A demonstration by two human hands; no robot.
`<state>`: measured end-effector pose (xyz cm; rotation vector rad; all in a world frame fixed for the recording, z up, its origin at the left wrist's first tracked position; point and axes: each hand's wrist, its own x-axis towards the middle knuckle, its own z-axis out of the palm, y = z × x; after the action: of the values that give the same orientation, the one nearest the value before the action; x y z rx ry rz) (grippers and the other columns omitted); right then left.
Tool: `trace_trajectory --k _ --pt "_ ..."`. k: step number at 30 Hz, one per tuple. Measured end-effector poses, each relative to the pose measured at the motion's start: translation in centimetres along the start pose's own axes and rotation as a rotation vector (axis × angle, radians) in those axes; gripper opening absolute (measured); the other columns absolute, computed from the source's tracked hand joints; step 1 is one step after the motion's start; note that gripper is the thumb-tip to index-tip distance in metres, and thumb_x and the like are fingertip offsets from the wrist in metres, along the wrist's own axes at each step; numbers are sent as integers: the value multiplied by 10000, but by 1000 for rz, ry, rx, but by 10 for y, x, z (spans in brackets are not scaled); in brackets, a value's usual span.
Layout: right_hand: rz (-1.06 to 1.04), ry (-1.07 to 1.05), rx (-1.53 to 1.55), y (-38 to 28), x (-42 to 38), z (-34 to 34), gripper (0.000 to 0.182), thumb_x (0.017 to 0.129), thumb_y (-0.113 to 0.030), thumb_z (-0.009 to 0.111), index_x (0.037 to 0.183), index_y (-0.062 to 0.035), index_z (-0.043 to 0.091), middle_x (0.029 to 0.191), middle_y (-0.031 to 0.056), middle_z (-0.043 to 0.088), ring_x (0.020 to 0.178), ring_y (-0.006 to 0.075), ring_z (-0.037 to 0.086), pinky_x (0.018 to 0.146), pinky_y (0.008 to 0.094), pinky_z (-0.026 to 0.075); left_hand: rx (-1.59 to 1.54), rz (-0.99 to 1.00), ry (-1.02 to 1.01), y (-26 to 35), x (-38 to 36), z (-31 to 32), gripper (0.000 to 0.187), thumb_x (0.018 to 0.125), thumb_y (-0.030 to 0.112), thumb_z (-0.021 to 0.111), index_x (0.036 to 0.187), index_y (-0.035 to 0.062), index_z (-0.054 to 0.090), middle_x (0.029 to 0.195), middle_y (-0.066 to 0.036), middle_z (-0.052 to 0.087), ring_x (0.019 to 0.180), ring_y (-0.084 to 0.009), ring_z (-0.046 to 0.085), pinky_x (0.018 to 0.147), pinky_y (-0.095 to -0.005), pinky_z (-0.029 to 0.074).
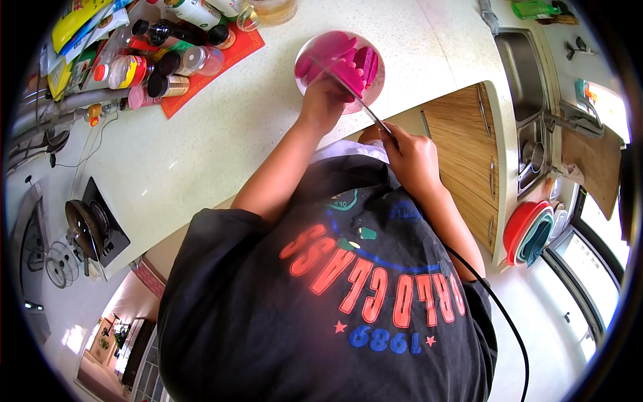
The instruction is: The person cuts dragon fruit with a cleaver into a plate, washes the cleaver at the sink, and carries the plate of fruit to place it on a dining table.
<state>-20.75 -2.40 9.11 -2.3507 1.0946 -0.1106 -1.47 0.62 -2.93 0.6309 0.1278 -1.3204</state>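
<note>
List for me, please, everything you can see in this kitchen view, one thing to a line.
bowl: one, clear, on the counter, holding magenta pieces
knife: one, blade over the bowl
counter: one, white speckled
bottles and jars: several, mixed colours, on a red mat
sink: one, steel, at the counter's end
basins: stacked, red and teal, by the cabinet
stove: one, black
left hand: at the bowl
right hand: grips the knife handle

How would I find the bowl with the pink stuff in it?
Look at the white counter, at its edge nearest the person. The bowl sits there under the left hand, with the knife in the right hand reaching over it. It alone is clear and filled with bright pink pieces.
</note>
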Motion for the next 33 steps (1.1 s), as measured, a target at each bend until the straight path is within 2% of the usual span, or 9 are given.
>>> trace_trajectory --k 2,8,11,14,17,18,23,26,33 --pt "22 30 79 0 -1 0 192 933 -217 661 1022 -64 735 626 205 587 577 387 604 551 427 478 -17 6 -8 0 0 -1 543 794 -50 419 1319 19 543 1270 -123 601 1174 -283 575 1004 -414 473" --pt "89 -36 57 -3 3 -7 210 924 -241 658 1011 -67 737 661 171 651 625 371 652 585 440 509 -59 -15 -57 4 -6 10 526 794 -22 428 1308 1 538 1232 -120 618 1133 -260 584 938 -385 490" --pt "151 -51 134 -5 5 -14 202 928 -227 660 963 -44 738 672 182 651 599 369 639 571 425 491 -24 -19 -121 4 -3 2 532 810 52 417 1325 -17 529 1342 -175 581 1327 -348 499 1164 -519 356" --pt "200 -53 273 -7 9 -25 222 937 -215 657 913 -7 731 644 164 650 528 280 623 544 391 466 -76 -35 -197 6 -3 -2 478 819 75 439 1274 17 571 1177 -105 636 1031 -231 592 817 -352 469" --pt "340 -123 440 4 12 -28 260 939 -205 662 863 37 716 624 124 654 504 163 575 528 356 451 -111 -69 -116 8 -2 0 485 845 175 447 1292 26 563 1188 -99 632 1033 -222 591 826 -369 468" --pt "368 -114 607 6 13 -25 323 960 -211 673 726 -16 568 527 -30 468 429 60 413 402 260 309 -125 -76 -108 8 -2 -1 493 863 216 449 1308 35 556 1213 -96 626 1068 -227 588 858 -385 470" --pt "521 -312 859 16 23 -35 340 969 -184 657 708 -47 488 511 -17 421 381 75 383 372 264 290 -171 -198 -119 17 -13 19 570 942 424 447 1399 89 506 1365 -84 578 1274 -255 533 1037 -457 438" --pt "569 -362 954 26 27 -34 345 977 -171 642 703 -63 460 508 -19 400 368 80 369 363 265 282 -166 -224 -186 18 -11 17 603 959 483 455 1440 121 478 1431 -82 541 1357 -267 476 1103 -479 393" --pt "601 -432 1046 38 29 -32 301 993 -163 620 753 -68 465 507 -27 380 361 77 350 363 258 268 -190 -259 -209 16 -13 20 610 955 468 505 1454 119 466 1436 -81 537 1344 -267 487 1098 -475 396"
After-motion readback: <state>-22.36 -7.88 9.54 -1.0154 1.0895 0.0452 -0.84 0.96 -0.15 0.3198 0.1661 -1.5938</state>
